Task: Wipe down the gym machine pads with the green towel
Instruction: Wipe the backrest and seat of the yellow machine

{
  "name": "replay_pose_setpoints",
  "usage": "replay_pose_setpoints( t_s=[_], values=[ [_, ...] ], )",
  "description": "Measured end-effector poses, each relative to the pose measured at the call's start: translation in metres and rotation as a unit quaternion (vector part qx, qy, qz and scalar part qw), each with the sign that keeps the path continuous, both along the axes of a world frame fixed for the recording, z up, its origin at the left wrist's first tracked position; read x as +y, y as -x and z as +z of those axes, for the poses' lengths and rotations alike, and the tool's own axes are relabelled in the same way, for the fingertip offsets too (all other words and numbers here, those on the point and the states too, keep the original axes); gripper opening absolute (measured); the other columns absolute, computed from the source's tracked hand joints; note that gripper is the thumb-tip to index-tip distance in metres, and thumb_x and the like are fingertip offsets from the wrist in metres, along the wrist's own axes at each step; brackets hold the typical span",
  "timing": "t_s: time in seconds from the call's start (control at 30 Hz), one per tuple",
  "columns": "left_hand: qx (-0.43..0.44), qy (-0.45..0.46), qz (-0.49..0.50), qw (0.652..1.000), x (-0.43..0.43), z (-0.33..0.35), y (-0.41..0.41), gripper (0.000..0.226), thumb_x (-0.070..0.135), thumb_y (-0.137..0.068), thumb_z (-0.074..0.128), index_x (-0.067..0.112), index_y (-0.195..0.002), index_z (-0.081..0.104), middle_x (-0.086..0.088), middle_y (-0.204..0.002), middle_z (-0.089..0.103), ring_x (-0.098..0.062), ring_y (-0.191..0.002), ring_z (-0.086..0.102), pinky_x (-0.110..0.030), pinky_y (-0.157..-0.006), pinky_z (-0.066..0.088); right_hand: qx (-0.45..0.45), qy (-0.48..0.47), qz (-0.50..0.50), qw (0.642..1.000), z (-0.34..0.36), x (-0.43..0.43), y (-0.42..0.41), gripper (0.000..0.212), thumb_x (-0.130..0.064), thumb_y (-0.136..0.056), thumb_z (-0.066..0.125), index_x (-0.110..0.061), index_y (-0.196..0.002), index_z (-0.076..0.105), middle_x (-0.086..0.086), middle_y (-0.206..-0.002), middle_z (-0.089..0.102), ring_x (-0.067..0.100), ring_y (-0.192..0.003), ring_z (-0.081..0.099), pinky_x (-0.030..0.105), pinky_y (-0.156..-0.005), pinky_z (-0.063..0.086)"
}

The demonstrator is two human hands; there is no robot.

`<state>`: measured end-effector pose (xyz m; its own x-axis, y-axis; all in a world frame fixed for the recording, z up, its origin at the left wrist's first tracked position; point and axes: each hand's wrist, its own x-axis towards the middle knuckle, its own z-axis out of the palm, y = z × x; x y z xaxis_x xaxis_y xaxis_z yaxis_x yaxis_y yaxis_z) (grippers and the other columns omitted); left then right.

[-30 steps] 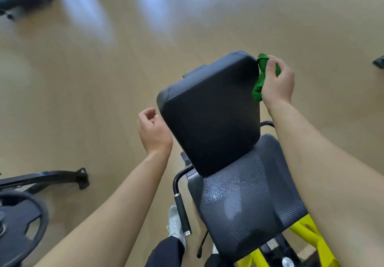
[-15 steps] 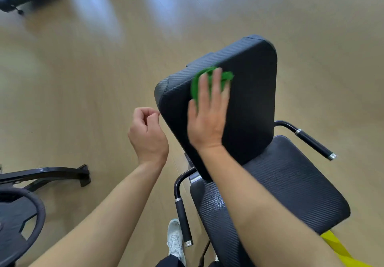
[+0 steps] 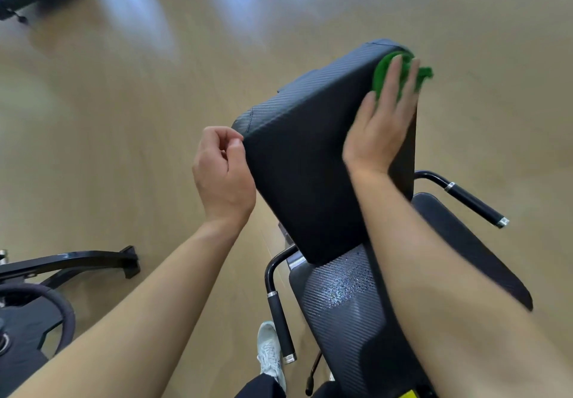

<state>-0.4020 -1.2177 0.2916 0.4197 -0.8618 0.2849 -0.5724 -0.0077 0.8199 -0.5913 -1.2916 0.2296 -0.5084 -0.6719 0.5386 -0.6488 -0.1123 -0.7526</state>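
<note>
The machine's black back pad (image 3: 304,162) stands upright in the middle of the view, above the black seat pad (image 3: 347,314). My right hand (image 3: 383,121) lies flat with straight fingers on the green towel (image 3: 383,72), pressing it against the pad's upper right corner. Part of the towel sticks out past the pad's right edge. My left hand (image 3: 221,174) hovers just left of the pad's left edge with its fingers loosely curled, and it holds nothing. A wet sheen shows on the seat pad below the back pad.
Two black handles flank the seat, the left handle (image 3: 279,314) and the right handle (image 3: 471,202). A black machine foot (image 3: 93,258) and a weight plate (image 3: 34,320) sit at the lower left. My white shoe (image 3: 269,351) stands on the wooden floor (image 3: 124,118).
My right hand has swept the towel from the pad's upper middle to its upper right corner. My left hand has drifted closer to the pad's left edge.
</note>
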Motion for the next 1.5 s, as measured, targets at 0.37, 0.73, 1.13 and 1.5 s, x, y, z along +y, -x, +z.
replay_pose_setpoints(
  t_s=[0.37,0.73,1.13,1.5],
  values=[
    [-0.015,-0.021,0.025,0.999,0.025,-0.02,-0.006,0.011,0.013,-0.093,0.047,0.018,-0.088,0.055,0.014,-0.075,0.054,-0.007,-0.069,0.05,-0.019,-0.067,0.039,0.285,0.11,0.236,0.922,-0.044,0.06,-0.057,0.048,-0.006,-0.096,0.057,-0.02,-0.141,0.059,0.022,-0.149,0.052,0.05,-0.134,0.046,0.056,-0.109,0.042],
    [0.032,-0.124,0.037,0.991,0.053,-0.053,0.009,0.016,0.014,-0.101,0.046,0.017,-0.089,0.056,0.009,-0.079,0.055,-0.005,-0.074,0.049,-0.007,-0.061,0.038,0.03,-0.06,0.046,0.997,-0.074,0.05,-0.008,0.053,-0.017,-0.102,0.043,-0.003,-0.153,0.039,0.032,-0.161,0.026,0.052,-0.148,0.023,0.054,-0.125,0.019],
    [0.091,-0.207,0.091,0.97,0.066,-0.078,0.017,0.017,0.017,-0.1,0.046,0.017,-0.093,0.061,0.005,-0.085,0.061,-0.011,-0.082,0.056,-0.025,-0.071,0.044,0.153,-0.049,0.141,0.977,-0.114,0.069,0.007,0.059,-0.013,-0.094,0.05,-0.019,-0.151,0.037,0.029,-0.16,0.03,0.05,-0.146,0.028,0.056,-0.119,0.032],
    [0.138,-0.266,0.095,0.949,0.088,-0.104,0.006,0.017,0.017,-0.1,0.046,0.019,-0.098,0.062,0.001,-0.098,0.071,-0.02,-0.094,0.067,-0.03,-0.076,0.049,0.009,-0.109,0.082,0.991,-0.13,0.122,-0.08,0.051,-0.021,-0.106,0.041,-0.008,-0.155,0.034,0.031,-0.162,0.02,0.053,-0.15,0.016,0.056,-0.125,0.017]
  ],
)
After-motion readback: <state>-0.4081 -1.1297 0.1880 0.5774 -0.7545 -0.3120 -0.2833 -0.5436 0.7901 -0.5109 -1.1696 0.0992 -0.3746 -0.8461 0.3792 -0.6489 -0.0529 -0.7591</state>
